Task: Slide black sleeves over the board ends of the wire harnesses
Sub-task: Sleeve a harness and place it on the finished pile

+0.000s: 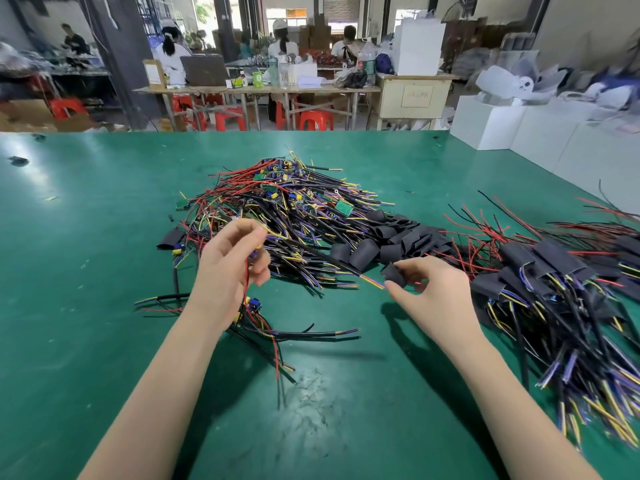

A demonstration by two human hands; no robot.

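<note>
My left hand grips a small bunch of wire harnesses lifted off the green table; their small boards and red, black and yellow wires hang below my fingers. My right hand pinches one black sleeve just above the table, apart from the held harnesses. A large pile of unsleeved harnesses lies behind both hands. Loose black sleeves are heaped between that pile and my right hand. A pile of sleeved harnesses lies at the right.
One stray black sleeve lies left of the pile. White boxes stand past the table's right edge. Beyond the far edge, people sit at work tables with red stools.
</note>
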